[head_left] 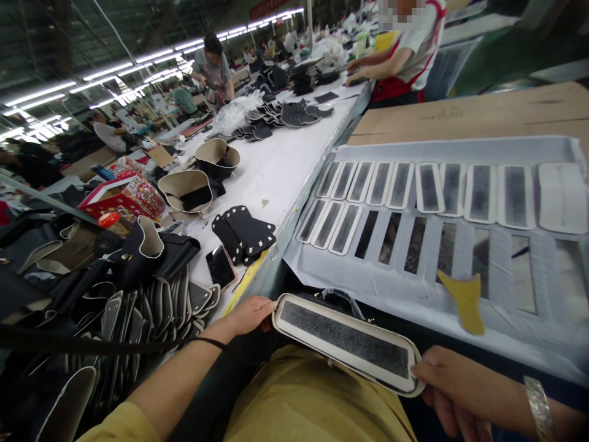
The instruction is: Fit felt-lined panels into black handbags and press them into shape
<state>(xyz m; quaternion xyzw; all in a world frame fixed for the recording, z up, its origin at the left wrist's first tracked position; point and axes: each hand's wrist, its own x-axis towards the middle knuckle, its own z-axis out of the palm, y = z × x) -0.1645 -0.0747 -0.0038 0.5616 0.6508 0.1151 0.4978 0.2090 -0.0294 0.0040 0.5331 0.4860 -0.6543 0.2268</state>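
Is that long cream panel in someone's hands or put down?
In hands: the left hand grips one end of the long cream panel, the right hand the other.

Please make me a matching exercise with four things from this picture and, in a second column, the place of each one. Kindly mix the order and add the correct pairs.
Things
1. Long piece
2. Phone
3. Yellow piece
4. Bracelet

Places
A. Around the right wrist
B. On the white table, beside the black pieces
C. Between the left hand and the right hand
D. On the pale sheet

Pairs: 1-C, 2-B, 3-D, 4-A
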